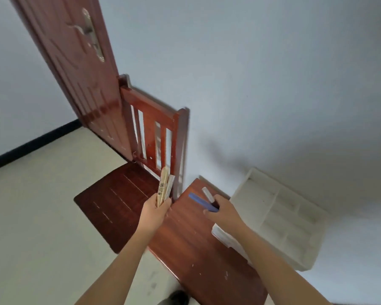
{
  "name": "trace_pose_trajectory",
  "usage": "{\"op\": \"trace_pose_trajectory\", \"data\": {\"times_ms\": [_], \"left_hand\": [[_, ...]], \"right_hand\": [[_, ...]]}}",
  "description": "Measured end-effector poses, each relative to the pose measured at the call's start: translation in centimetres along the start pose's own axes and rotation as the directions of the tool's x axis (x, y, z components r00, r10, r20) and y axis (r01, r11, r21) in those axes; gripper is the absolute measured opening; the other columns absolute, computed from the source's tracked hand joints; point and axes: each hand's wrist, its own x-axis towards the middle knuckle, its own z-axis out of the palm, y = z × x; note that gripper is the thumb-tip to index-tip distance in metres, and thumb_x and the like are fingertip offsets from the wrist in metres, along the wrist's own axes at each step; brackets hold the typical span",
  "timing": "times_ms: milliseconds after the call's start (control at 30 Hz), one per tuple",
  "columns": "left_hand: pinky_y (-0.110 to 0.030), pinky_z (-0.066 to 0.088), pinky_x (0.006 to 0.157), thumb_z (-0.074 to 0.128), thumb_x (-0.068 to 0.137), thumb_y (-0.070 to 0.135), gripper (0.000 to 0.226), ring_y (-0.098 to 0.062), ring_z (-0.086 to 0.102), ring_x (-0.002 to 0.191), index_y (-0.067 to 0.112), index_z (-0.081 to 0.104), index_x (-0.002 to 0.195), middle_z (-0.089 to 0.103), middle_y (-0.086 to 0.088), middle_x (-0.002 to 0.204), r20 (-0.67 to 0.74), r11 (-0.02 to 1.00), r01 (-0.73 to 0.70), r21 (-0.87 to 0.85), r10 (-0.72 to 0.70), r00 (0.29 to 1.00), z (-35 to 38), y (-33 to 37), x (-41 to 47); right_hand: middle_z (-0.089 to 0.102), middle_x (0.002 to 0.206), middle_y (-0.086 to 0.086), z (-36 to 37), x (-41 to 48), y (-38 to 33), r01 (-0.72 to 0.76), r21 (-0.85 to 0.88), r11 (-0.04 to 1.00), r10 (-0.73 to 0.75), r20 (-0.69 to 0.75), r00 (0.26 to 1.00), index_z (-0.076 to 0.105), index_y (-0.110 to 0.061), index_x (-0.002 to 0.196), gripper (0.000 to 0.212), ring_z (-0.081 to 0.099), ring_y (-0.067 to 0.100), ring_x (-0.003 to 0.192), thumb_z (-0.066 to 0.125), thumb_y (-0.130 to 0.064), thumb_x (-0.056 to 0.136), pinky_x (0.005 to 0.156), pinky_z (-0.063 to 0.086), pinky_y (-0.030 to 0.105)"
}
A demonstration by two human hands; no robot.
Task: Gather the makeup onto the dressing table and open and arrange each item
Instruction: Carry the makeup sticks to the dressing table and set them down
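Table (196,249) of red-brown wood stands against the pale wall, seen from above in the head view. The left hand (155,209) hovers at the table's far left corner, fingers curled round two slim boxes (164,186), one beige with black print, one paler, both standing upright out of the fist. The right hand (223,211) is above the far end of the table, apart from the left, and grips a blue stick (201,202) and a white tube (207,194); both jut out towards the left hand and neither touches the tabletop.

A white tray (253,194) with several compartments lies on the table's right side, against the wall. A flat white packet (224,236) lies on the table beside the tray, partly hidden under the right forearm. It is too blurred to tell what it is.

A wooden chair (123,194) stands just left of the table, its back to the wall. A brown door (75,73) stands open beyond the chair. A dark shoe (178,298) shows on the floor at the table's near edge.
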Motion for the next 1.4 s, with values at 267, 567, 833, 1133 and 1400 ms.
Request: {"op": "trace_pose_trajectory", "data": {"times_ms": [267,567,833,1133,1400], "left_hand": [[-0.014,0.035,0.041,0.051,0.089,0.009,0.018,-0.009,0.041,0.044,0.014,0.049,0.072,0.051,-0.002,0.056,-0.395,0.995,0.067,-0.073,-0.091,0.914,-4.6,-1.9,-9.0],[-0.016,0.031,0.039,0.051,0.086,0.004,0.027,-0.008,0.039,0.038,0.011,0.046,0.061,0.050,0.000,0.052,-0.764,0.950,0.047,-0.308,-0.276,0.583,-7.2,-7.0,-26.2],[-0.021,0.031,0.043,0.053,0.086,0.003,0.025,-0.010,0.040,0.039,0.010,0.048,0.062,0.051,-0.001,0.053,-0.859,0.899,-0.042,-0.436,-0.402,0.318,-9.2,-9.5,-39.4],[-0.015,0.032,0.038,0.057,0.081,0.010,0.023,-0.007,0.040,0.032,0.010,0.044,0.063,0.051,-0.004,0.057,-0.883,0.876,-0.128,-0.465,-0.446,0.149,-12.6,-11.2,-48.0],[-0.011,0.030,0.035,0.055,0.082,0.008,0.022,-0.005,0.038,0.030,0.007,0.044,0.063,0.050,-0.006,0.057,-0.871,0.866,-0.117,-0.487,-0.471,0.138,-16.4,-12.7,-46.1]], "right_hand": [[0.038,0.064,-0.003,3.6,-1.1,-4.0,0.340,0.015,0.940,-0.326,0.329,0.886,0.044,-0.008,0.080,0.030,0.038,0.009,0.051,0.063,-0.031,0.081,0.050,0.032,0.016],[0.033,0.059,-0.006,10.9,-9.8,-6.6,0.557,0.135,0.820,-0.506,0.628,0.592,0.038,-0.013,0.069,0.036,0.031,0.007,0.050,0.067,-0.029,0.081,0.044,0.029,0.014],[0.034,0.061,-0.006,18.2,-19.1,-10.4,0.685,0.175,0.707,-0.513,0.793,0.327,0.034,-0.017,0.066,0.041,0.031,0.009,0.053,0.069,-0.034,0.079,0.050,0.024,0.022],[0.033,0.062,-0.005,24.8,-26.4,-13.9,0.751,0.208,0.626,-0.458,0.878,0.139,0.031,-0.018,0.064,0.042,0.031,0.011,0.054,0.068,-0.030,0.081,0.052,0.025,0.023],[0.035,0.063,-0.006,28.5,-24.8,-16.3,0.789,0.150,0.596,-0.427,0.891,0.153,0.031,-0.019,0.065,0.041,0.033,0.011,0.054,0.065,-0.033,0.082,0.052,0.026,0.023]]}}
